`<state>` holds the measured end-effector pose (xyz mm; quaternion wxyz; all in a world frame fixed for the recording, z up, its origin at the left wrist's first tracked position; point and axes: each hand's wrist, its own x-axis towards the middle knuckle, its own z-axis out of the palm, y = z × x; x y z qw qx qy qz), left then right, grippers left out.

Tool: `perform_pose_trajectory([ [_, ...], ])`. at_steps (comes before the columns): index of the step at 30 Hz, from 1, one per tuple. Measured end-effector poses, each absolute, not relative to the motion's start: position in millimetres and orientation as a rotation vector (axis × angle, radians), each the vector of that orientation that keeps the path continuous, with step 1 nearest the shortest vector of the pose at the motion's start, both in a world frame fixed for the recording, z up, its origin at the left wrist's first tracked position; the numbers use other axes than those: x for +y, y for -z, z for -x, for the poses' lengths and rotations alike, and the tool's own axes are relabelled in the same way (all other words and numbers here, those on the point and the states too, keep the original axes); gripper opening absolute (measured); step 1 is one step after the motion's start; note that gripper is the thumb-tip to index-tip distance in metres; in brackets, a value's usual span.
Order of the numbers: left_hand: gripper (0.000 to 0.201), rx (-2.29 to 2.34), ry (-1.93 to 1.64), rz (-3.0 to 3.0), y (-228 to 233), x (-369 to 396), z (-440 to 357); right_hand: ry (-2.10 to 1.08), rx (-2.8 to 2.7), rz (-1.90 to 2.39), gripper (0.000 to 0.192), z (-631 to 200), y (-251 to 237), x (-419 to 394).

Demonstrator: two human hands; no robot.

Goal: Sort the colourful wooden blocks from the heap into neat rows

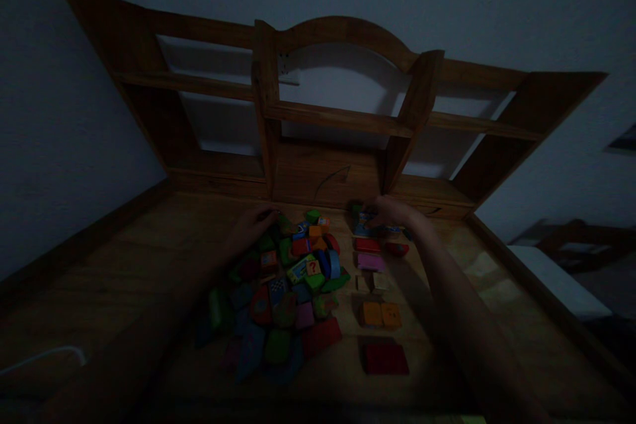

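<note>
Dim light leaves the finger detail hard to read. My left hand (256, 222) is at the far left edge of a heap of coloured wooden toy blocks (303, 271), its thumb and fingertips bent together beside a green block (285, 224). Whatever those fingers may hold is too dark to name. On the right, my right hand (387, 211) reaches to the far end of a sorted column, fingers curled down onto a blue patterned block (364, 224). A dark green block (356, 210) sits just beyond its fingertips.
Nearer in the column lie a red block (368, 245), a pink block (370, 262), plain wood blocks (380, 281), orange blocks (381, 315) and a dark red block (386, 359). A red half-round block (397, 249) lies beside it. Behind rises a wooden shelf (338, 120); a white cable (54, 350) lies left.
</note>
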<state>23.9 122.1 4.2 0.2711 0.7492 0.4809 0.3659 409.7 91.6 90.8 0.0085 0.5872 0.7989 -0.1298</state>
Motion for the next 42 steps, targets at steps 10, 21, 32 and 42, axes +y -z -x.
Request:
perform_pose_trajectory([
  [10, 0.046, 1.297, -0.973, -1.984, -1, 121, -23, 0.393, 2.491, -1.839, 0.03, -410, -86, 96],
  [21, 0.041, 1.253, -1.008, -2.042, 2, 126, -24, 0.374, 2.721, -1.925, 0.049, -409, -118, 74],
  [32, 0.039, 1.207, -1.067, -2.047, -3, 121, -27, 0.432, 3.3, -1.24, 0.029, -277, -131, 3],
  [42, 0.036, 1.155, -1.07, -2.089, -3, 123, -30, 0.561, 3.131, -0.937, 0.017, -218, -78, 8],
])
